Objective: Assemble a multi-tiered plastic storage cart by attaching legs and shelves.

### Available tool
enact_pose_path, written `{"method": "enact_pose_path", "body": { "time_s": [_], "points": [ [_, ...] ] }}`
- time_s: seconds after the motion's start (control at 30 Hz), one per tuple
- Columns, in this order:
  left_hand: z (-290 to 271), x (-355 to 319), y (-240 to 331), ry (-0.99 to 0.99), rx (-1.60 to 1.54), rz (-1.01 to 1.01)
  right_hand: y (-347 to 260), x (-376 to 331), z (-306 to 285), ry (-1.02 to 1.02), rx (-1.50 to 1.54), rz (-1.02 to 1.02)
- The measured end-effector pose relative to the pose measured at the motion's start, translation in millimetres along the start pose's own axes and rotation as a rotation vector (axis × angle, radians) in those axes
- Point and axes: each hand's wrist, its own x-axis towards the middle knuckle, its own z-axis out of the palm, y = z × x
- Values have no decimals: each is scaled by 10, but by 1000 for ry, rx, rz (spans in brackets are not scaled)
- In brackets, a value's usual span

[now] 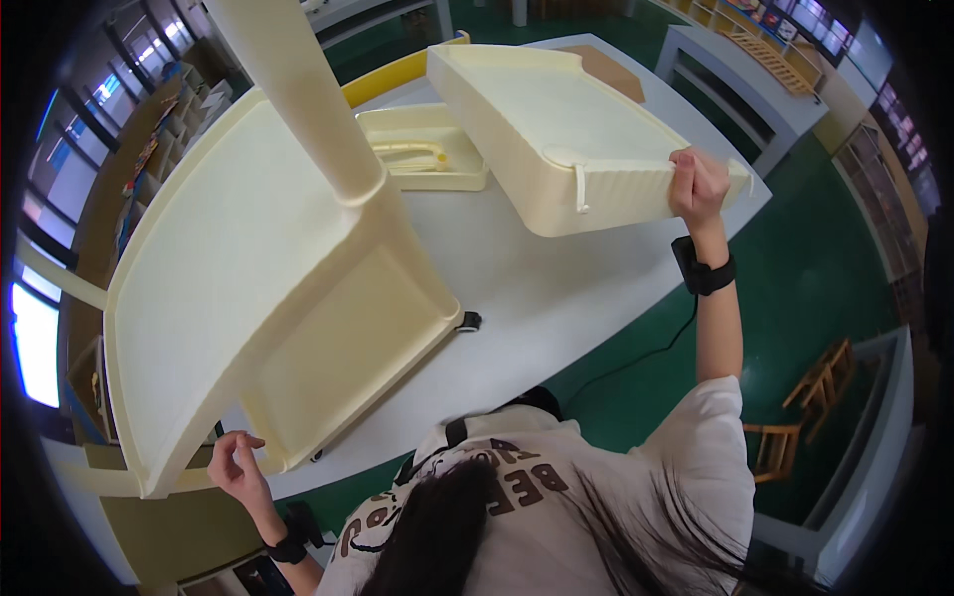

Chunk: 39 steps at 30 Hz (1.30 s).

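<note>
One post (310, 94) overlapping shelf (204, 263), held tray (596, 114), wooden chairs (792, 447)

A white table (556, 308) is set above a green floor (795, 268). Its left side is taken up by a cream trolley (343, 343), stood on small black wheels (471, 321). Toward the far edge, a shallow cream bin (437, 183) is laid, with a yellow strip (397, 79) behind it. A brown board (613, 74) is partly hidden farther right.
</note>
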Motion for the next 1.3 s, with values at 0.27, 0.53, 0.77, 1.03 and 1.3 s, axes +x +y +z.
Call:
{"method": "enact_pose_path", "body": {
  "time_s": [0.27,0.53,0.77,1.03,1.3],
  "points": [
    [135,72,-140,-113,-216,40,-367,-405,-398,-73,-149,106],
    [302,77,-144,-224,-334,19,-643,-723,-632,-219,-264,171],
    [397,73,-166,-264,-367,13,-758,-864,-655,-225,-307,193],
    [512,92,-34,-338,-227,79,-819,-941,-563,-297,-333,163],
    [711,101,-88,-552,-286,-108,-967,-1067,-243,-388,-329,107]
  ]
}}
